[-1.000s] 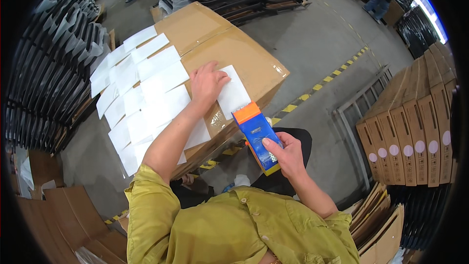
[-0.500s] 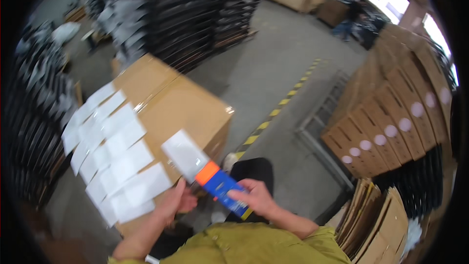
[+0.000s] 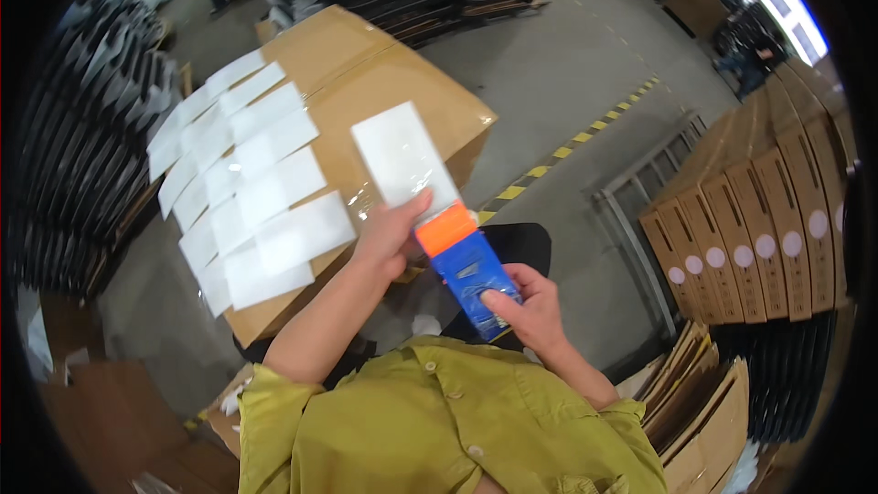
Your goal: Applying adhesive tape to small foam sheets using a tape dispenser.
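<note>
The left hand (image 3: pixel 389 236) pinches a sheet (image 3: pixel 395 148) that extends beyond its fingers, while the right hand (image 3: pixel 533 309) clasps the case (image 3: pixel 468 276), apparently steadying both.

White sheet (image 3: pixel 402 146) now beneath thumb of left hand (image 3: pixel 391 233)

Free carton top (image 3: pixel 380 73) beyond held sheet (image 3: pixel 402 151)

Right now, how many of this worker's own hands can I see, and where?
2: the left hand holds the edge of a white sheet beside the orange end of a blue tool, and the right hand grips that tool's lower end. Some fingers are hidden.
</note>
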`<state>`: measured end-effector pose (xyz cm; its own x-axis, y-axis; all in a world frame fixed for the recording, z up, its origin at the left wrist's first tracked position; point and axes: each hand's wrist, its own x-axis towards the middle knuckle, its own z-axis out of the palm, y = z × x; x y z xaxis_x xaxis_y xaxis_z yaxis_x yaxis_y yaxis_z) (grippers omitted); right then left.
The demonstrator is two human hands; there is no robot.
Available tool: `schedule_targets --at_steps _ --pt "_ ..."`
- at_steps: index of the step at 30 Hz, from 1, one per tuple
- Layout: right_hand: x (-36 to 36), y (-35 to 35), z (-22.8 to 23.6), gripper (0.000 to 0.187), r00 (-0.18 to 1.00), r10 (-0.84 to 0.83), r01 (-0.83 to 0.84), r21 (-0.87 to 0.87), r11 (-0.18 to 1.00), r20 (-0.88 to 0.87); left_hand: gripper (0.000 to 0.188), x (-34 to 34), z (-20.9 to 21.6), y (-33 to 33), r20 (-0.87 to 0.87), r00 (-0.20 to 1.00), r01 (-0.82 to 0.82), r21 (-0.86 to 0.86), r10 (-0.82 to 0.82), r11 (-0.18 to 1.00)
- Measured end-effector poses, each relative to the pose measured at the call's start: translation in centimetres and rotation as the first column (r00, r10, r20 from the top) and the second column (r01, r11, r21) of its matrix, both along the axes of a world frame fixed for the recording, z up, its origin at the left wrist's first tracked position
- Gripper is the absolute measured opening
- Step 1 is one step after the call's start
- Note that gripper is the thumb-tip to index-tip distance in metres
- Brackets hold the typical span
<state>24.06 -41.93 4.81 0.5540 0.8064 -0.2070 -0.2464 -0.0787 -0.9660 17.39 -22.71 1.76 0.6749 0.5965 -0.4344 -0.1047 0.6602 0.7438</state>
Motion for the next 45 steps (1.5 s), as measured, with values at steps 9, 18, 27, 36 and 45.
schedule_targets --at_steps 9,18,27,36,45 --pt "-1.1 -1.6 0.9 0.031 0.999 0.048 -0.049 -0.006 0.999 -0.01 0.032 -2.6 3.1 1.7 0.006 1.0 -0.014 0.042 0.014 0.999" --pt "-0.8 -0.9 0.8 0.031 0.99 0.137 -0.136 -0.027 0.99 0.026 0.032 -4.0 4.3 1.6 0.003 0.998 -0.059 0.181 0.06 0.982" --pt "2.6 0.9 -6.4 0.026 0.992 0.124 -0.124 -0.324 0.938 -0.018 0.006 -4.8 6.9 -7.5 0.126 0.937 -0.28 0.828 -0.325 -0.486" --pt "1.7 0.2 -7.3 0.023 0.991 -0.054 0.017 -0.286 0.958 -0.125 0.039 -3.6 8.9 13.0 -0.202 0.814 0.472 0.775 0.544 -0.42" --pt "4.2 1.9 -8.5 0.022 0.964 -0.144 0.057 -0.359 0.932 -0.221 0.032 -2.9 2.2 35.8 -0.22 0.348 0.819 0.544 0.911 -0.182"
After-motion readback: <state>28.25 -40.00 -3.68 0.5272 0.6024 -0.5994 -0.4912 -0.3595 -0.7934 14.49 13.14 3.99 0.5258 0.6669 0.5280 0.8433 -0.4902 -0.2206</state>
